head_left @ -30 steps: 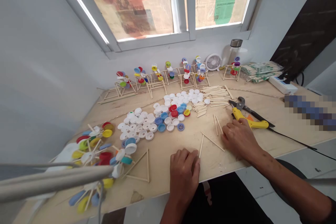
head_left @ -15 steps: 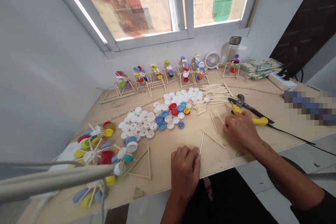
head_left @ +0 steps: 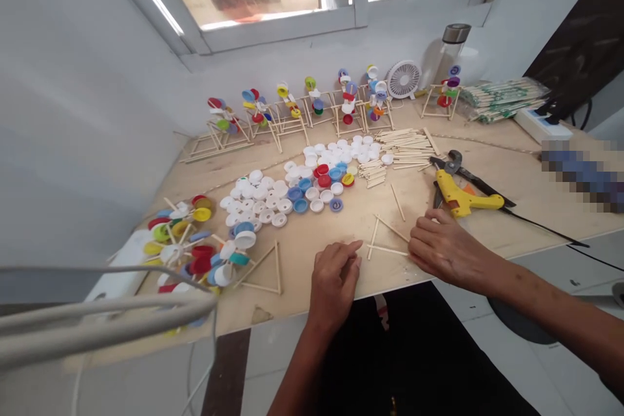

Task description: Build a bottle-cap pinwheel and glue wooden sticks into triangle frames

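My right hand is closed on the end of a thin wooden stick, which lies low across the near part of a pair of sticks. Those two, a left stick and a slanting stick, meet at their far ends. My left hand rests by the table's front edge, just left of the sticks, index finger stretched out and nothing held. Another loose stick lies beyond. A triangle of sticks lies to the left of my left hand.
Bottle caps cover mid-table beside piled sticks. A yellow glue gun and black-handled cutters lie right. Cap wheels sit left, behind a grey tubular bar. Stick frames with cap wheels, a fan and a bottle stand behind.
My right hand has come from beside the glue gun toward the joined sticks, bringing a stick across them. My left hand has let go of the left stick, its fingers loosening. The view has tilted down.
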Tool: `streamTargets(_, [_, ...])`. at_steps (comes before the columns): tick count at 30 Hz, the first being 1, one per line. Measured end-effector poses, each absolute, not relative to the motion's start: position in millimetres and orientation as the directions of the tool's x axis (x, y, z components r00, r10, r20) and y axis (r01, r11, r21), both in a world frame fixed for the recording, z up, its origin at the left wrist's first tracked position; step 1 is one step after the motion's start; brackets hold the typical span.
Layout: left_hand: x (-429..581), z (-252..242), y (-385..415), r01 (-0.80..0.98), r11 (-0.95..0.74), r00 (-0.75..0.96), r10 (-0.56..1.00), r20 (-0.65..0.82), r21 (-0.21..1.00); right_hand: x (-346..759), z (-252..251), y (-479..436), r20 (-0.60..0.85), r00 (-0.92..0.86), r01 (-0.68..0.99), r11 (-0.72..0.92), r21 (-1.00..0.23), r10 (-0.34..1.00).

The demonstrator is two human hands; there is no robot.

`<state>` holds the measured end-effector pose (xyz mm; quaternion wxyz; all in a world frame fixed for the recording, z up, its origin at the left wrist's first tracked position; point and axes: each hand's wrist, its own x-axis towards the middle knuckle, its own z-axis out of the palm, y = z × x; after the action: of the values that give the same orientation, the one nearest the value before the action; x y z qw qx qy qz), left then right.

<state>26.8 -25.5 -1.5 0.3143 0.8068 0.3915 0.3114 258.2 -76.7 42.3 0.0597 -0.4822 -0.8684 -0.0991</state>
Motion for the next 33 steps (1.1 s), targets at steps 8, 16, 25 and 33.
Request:
streamTargets(8, [32.0,-1.0,-26.8,0.495,-0.529,0.524,0.815,0.248,0.689,263.0,52.6,-64.2,0.101,-0.682,0.726,0.653,0.217,0.725])
streamTargets(16, [38.4,-2.3,-26.5,0.572,-0.53,0.514,0.826,0.23,0.626,269.2,50.4,-55.2,0.077,-0.697,0.706,0.664,0.244,0.713])
streamTargets(25, [40.9,-0.8,-26.5,0.586,-0.534,0.512,0.827,0.232,0.61,271.7,48.8,-49.4,0.085,-0.702,0.706,0.674,0.219,0.707])
streamTargets(33, [41.5,-2.5,-27.2,0.595,-0.55,0.513,0.821,0.25,0.586,286.6,51.0,-62.5,0.275,-0.469,0.881,0.465,0.083,0.839])
